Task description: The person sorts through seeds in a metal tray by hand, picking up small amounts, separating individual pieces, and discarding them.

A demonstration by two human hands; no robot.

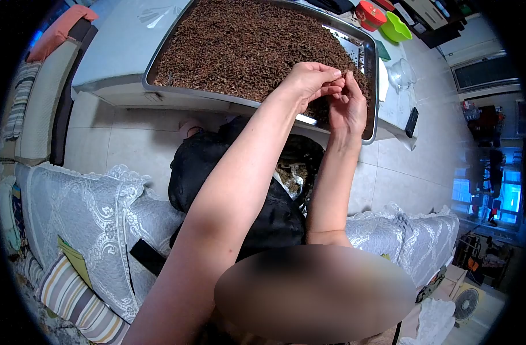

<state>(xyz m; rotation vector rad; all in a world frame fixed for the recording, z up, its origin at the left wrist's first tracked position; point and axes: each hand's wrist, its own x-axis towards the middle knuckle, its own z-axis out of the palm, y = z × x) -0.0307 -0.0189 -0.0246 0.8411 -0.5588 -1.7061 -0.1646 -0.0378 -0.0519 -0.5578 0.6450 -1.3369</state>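
Note:
A large metal tray (pixel 373 75) holds a thick layer of dried reddish-brown bits (pixel 234 49) that look like Sichuan peppercorns. Over its right part, my left hand (pixel 313 84) and my right hand (pixel 349 107) meet at the fingertips. Thumb and fingers are pinched together on each hand. Whatever lies between them is too small to make out. At the tray's right end, near my hands, part of the metal bottom shows through scattered bits.
Beyond the tray stand a red container (pixel 370 15) and a green bowl (pixel 396 27). A clear glass bowl (pixel 401 75) and a black phone (pixel 412 122) lie to the right. Below my arms is a black-lined bin (pixel 294 175) with debris. A lace-covered sofa (pixel 90 213) is behind.

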